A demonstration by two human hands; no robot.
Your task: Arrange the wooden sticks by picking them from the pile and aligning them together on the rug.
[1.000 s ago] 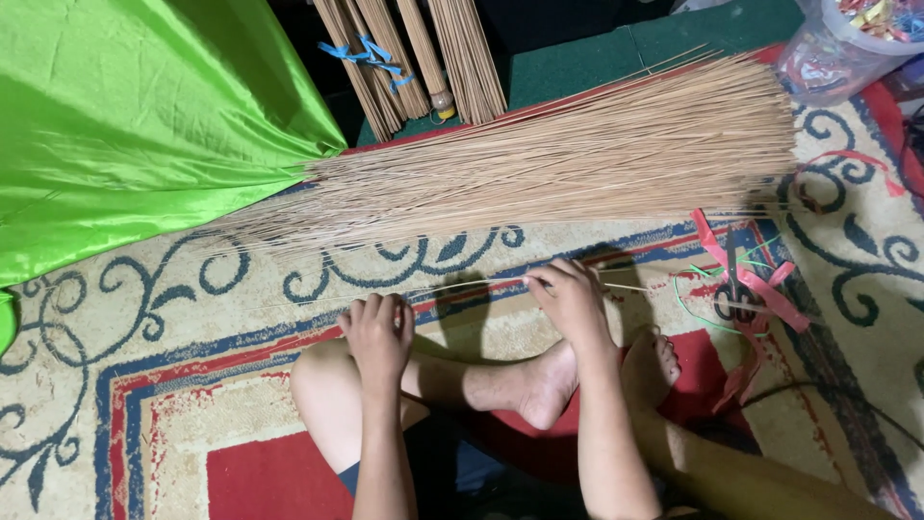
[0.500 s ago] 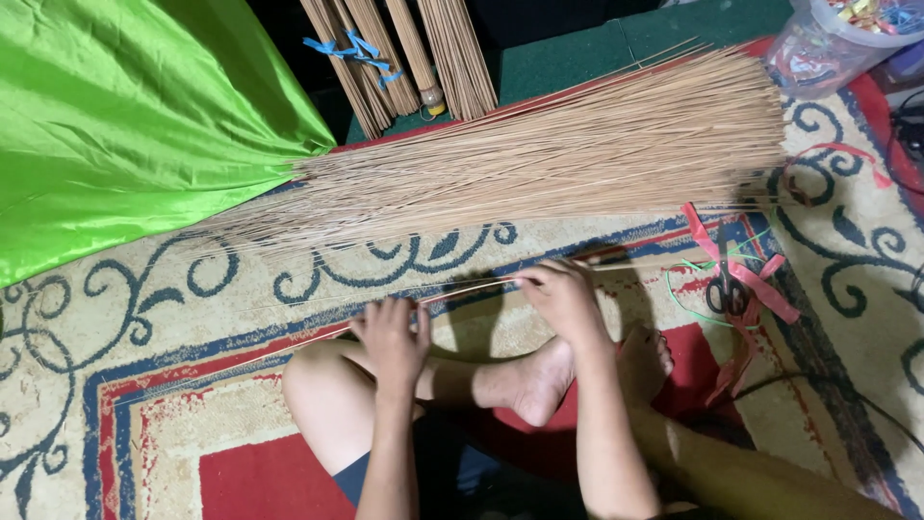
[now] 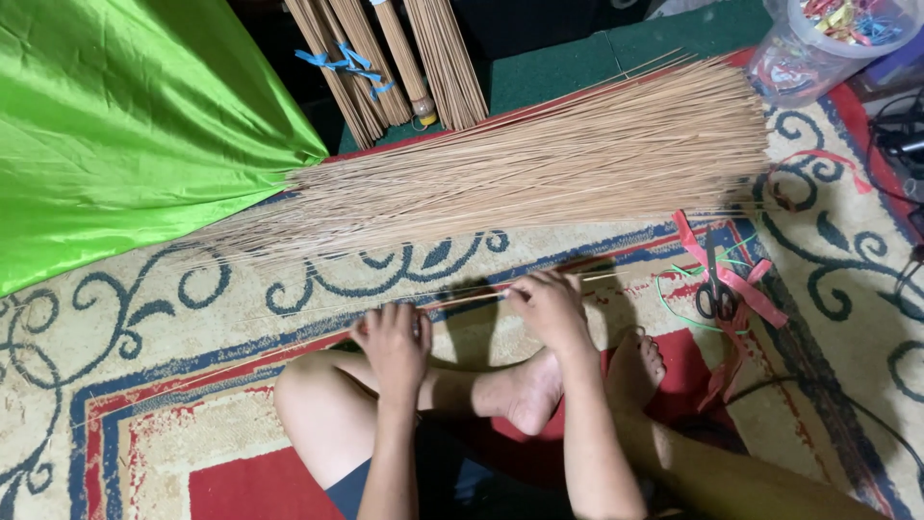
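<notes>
I sit cross-legged on a patterned carpet (image 3: pixel 144 318). My left hand (image 3: pixel 393 339) and my right hand (image 3: pixel 547 306) both grip a thin bunch of tan broom sticks (image 3: pixel 472 298) that lies flat and runs left to right in front of my knees. Just beyond my hands a large loose heap of the same sticks (image 3: pixel 539 169) fans across the carpet, its thin ends reaching left under a green cloth (image 3: pixel 125 125).
Black-handled scissors (image 3: pixel 714 294) lie on red ribbon strips (image 3: pixel 741 289) to the right of my right hand. Tied stick bundles with blue bands (image 3: pixel 385 58) lean at the top. A clear tub of coloured strips (image 3: pixel 818 39) stands top right. Black cables (image 3: pixel 895 144) run along the right edge.
Both hands have stayed on the thin bunch of sticks, which now shows stretched between them. The view has shifted slightly.
</notes>
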